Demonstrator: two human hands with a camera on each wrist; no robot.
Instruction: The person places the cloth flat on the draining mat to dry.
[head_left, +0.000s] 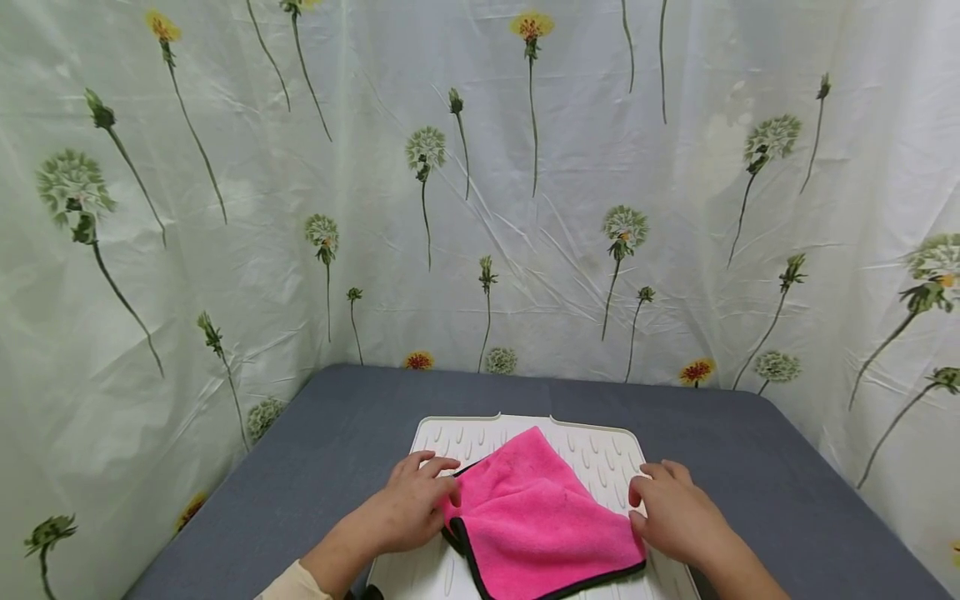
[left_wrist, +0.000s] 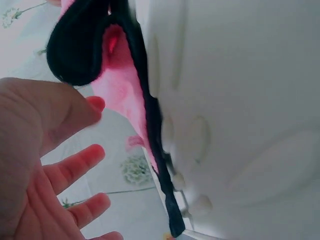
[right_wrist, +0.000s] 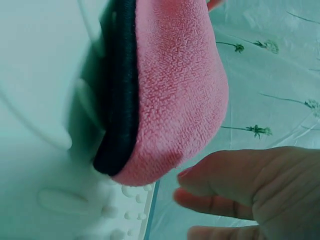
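Observation:
A pink towel [head_left: 536, 508] with black edging lies rumpled on a white ridged mat [head_left: 442, 429], one corner pointing to the far side. At its left corner is my left hand [head_left: 412, 504], fingers apart and loosely bent; the left wrist view shows no cloth between thumb and fingers, beside a folded-over black border [left_wrist: 75, 45]. By the right corner, my right hand [head_left: 678, 512] has its fingers gently bent. In the right wrist view its thumb comes close to the towel's rounded corner [right_wrist: 150, 165]; whether they touch I cannot tell.
The mat lies on a dark grey table [head_left: 322, 450], whose surface extends on both sides and behind it. A pale curtain [head_left: 555, 250] printed with dandelions hangs at the back and along both sides. A small dark object [head_left: 371, 592] shows at the bottom edge near the left sleeve.

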